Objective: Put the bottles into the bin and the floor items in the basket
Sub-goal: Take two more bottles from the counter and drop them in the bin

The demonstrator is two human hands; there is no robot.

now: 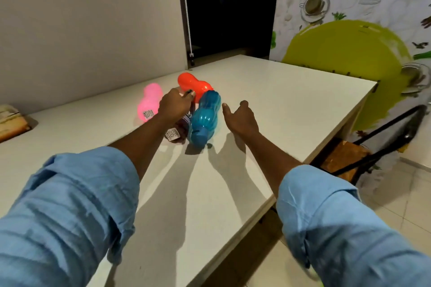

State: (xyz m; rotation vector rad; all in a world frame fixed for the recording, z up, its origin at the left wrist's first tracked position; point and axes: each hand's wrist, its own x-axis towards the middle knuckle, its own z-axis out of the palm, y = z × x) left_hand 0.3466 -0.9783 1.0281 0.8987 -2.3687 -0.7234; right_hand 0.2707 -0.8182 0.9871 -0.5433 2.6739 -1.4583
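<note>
Several plastic bottles lie together on the white table (279, 105): a pink bottle (149, 102) at the left, an orange bottle (194, 84) at the back, a blue bottle (205, 116) with its cap towards me, and a dark purple bottle (177, 131) between the pink and blue ones. My left hand (173, 106) lies over the far part of the dark purple bottle, fingers curled round its black cap end. My right hand (240, 119) hovers just right of the blue bottle, thumb out, holding nothing. No bin or basket is in view.
A wooden stool with a black metal frame (349, 158) stands on the tiled floor past the table's right edge. A tan object (11, 121) sits at the table's far left. A grey wall and a dark doorway (228, 7) lie behind the table.
</note>
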